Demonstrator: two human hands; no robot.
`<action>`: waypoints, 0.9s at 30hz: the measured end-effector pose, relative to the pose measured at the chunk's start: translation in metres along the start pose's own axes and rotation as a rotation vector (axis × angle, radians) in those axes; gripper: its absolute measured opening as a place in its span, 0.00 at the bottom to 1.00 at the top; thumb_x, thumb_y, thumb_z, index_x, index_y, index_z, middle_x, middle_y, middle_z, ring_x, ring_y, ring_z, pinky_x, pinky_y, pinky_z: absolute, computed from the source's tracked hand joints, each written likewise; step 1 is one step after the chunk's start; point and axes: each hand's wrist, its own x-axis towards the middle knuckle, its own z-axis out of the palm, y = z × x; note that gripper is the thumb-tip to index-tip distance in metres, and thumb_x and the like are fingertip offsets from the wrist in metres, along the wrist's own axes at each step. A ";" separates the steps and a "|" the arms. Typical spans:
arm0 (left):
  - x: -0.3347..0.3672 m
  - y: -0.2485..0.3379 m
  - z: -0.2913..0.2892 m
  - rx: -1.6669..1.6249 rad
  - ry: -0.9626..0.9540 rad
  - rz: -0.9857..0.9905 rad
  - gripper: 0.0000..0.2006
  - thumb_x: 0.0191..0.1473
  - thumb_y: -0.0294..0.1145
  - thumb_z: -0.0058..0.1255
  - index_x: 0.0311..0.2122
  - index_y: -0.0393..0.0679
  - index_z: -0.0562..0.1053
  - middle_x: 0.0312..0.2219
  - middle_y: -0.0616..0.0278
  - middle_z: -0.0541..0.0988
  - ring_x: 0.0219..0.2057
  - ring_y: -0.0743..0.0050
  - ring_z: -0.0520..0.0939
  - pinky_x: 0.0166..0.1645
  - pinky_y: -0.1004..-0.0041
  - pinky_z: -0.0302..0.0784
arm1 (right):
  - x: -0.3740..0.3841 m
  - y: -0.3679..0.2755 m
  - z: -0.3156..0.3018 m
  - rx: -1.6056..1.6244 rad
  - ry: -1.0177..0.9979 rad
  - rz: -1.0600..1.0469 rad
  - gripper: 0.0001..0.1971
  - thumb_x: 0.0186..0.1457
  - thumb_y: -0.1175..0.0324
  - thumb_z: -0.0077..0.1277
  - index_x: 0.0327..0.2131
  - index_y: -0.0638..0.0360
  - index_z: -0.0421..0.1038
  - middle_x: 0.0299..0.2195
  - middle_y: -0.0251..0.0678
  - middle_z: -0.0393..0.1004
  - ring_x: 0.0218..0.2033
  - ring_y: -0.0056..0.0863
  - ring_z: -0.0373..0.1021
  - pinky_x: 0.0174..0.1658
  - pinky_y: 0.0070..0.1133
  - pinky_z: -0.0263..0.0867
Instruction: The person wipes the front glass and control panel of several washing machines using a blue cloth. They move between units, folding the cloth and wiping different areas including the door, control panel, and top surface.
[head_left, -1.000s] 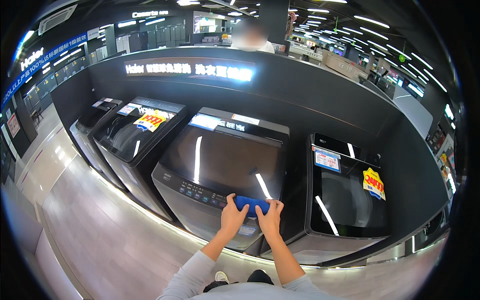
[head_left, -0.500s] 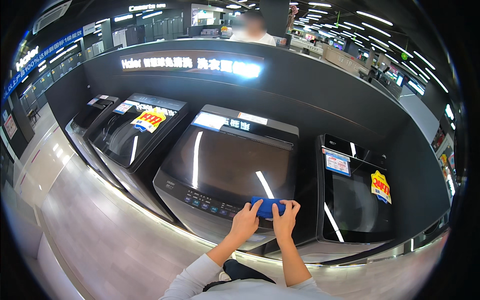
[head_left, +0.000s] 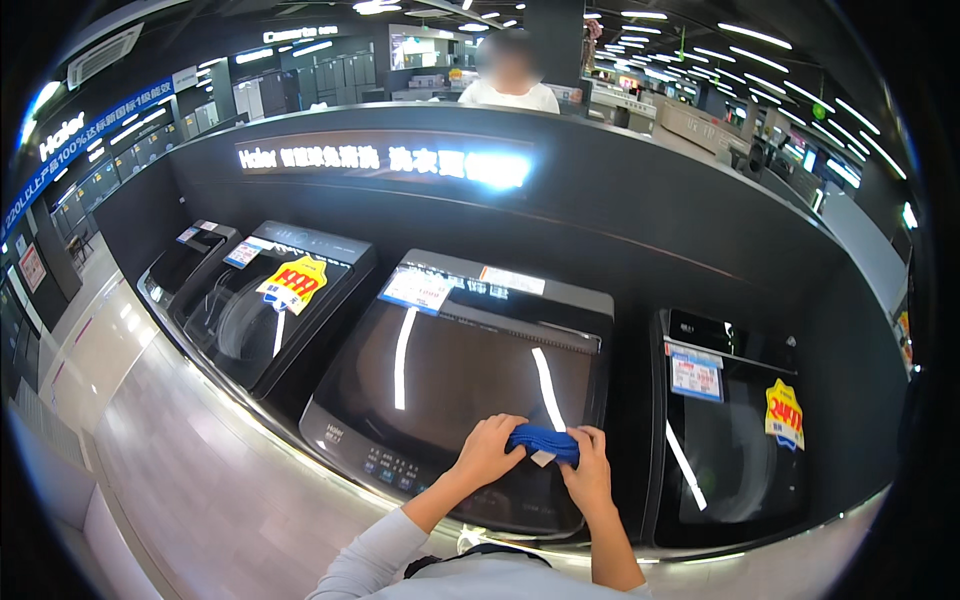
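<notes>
A folded blue cloth [head_left: 545,441] is held between my two hands, its stacked layers facing me and a small pale tag hanging from its lower edge. My left hand [head_left: 490,450] grips its left end, and my right hand [head_left: 588,472] has its fingers curled round the right end. Both are over the near right part of the dark glass lid of a top-loading washing machine [head_left: 455,365]. Whether the cloth touches the lid, I cannot tell. Left of my hands, a row of buttons [head_left: 385,472] runs along the machine's front panel.
Another washing machine [head_left: 728,470] stands to the right, with a yellow price tag [head_left: 785,415]. More machines stand to the left, one with a similar tag [head_left: 292,283]. A dark partition [head_left: 620,215] with a lit sign rises behind them. Beyond it is a person in white [head_left: 510,95].
The view has shifted, so the machines sit lower in it. My hands have turned the blue cloth, and its layered edge and pale tag now show. Both hands still hold it.
</notes>
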 end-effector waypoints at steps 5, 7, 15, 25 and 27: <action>0.046 -0.011 0.012 0.116 0.191 0.155 0.21 0.44 0.24 0.56 0.47 0.41 0.73 0.45 0.48 0.72 0.47 0.46 0.74 0.51 0.60 0.72 | 0.052 0.016 0.011 -0.121 0.244 -0.131 0.26 0.35 0.85 0.56 0.44 0.60 0.69 0.46 0.44 0.66 0.49 0.47 0.64 0.53 0.34 0.62; 0.067 -0.013 0.013 0.130 0.242 0.137 0.20 0.44 0.23 0.56 0.46 0.41 0.73 0.43 0.49 0.73 0.44 0.47 0.75 0.49 0.60 0.73 | 0.077 0.017 0.018 -0.123 0.259 -0.090 0.26 0.35 0.86 0.56 0.43 0.60 0.68 0.46 0.44 0.66 0.49 0.47 0.64 0.54 0.33 0.61; 0.154 -0.041 0.051 0.190 0.369 0.238 0.19 0.43 0.19 0.52 0.44 0.40 0.73 0.40 0.50 0.73 0.39 0.50 0.76 0.41 0.61 0.73 | 0.155 0.061 0.024 -0.131 0.355 -0.067 0.25 0.36 0.84 0.54 0.43 0.60 0.66 0.45 0.44 0.67 0.49 0.48 0.63 0.54 0.35 0.59; 0.237 -0.066 0.046 0.475 0.224 0.244 0.19 0.37 0.24 0.58 0.39 0.39 0.70 0.38 0.55 0.71 0.40 0.60 0.72 0.41 0.67 0.66 | 0.237 0.081 0.031 -0.202 0.309 -0.080 0.25 0.39 0.84 0.55 0.46 0.64 0.65 0.47 0.45 0.68 0.51 0.48 0.63 0.56 0.34 0.58; 0.257 -0.064 0.040 0.509 0.168 0.211 0.18 0.37 0.25 0.59 0.38 0.41 0.70 0.36 0.56 0.72 0.40 0.60 0.73 0.41 0.66 0.66 | 0.260 0.101 0.033 -0.205 0.342 -0.164 0.25 0.39 0.84 0.55 0.45 0.64 0.66 0.46 0.46 0.69 0.50 0.49 0.65 0.55 0.34 0.59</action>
